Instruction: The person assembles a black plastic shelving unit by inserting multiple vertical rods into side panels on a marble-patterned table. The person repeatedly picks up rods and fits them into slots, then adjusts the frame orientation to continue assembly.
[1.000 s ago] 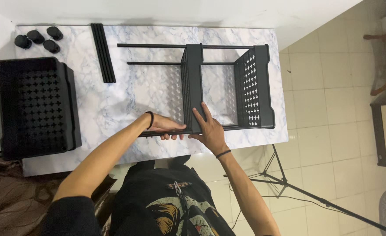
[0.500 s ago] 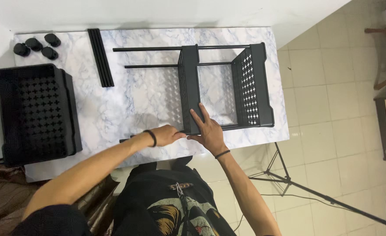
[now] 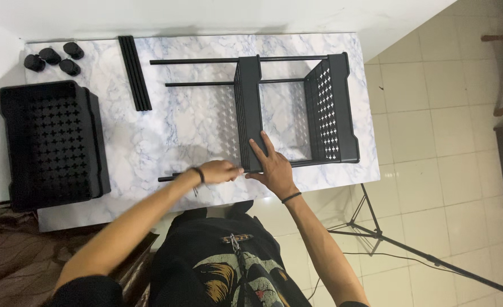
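Note:
A black metal rack frame lies on its side on the marble-patterned table [image 3: 172, 125]: two perforated trays, a middle tray [image 3: 248, 111] and a right tray [image 3: 334, 108], joined by thin black rods. My left hand [image 3: 220, 171] is closed around the near rod [image 3: 172, 177] just left of the middle tray. My right hand [image 3: 271, 167] lies flat with fingers spread on the near end of the middle tray, pressing it.
A loose black perforated tray [image 3: 52, 145] sits at the table's left end. Several black caster wheels [image 3: 52, 57] lie at the far left corner, and a bundle of black rods [image 3: 135, 73] beside them. A tripod leg [image 3: 388, 241] stands on the tiled floor at right.
My left hand has slid a little along the near rod toward the middle tray. The right hand stays on the tray. The view has shifted slightly.

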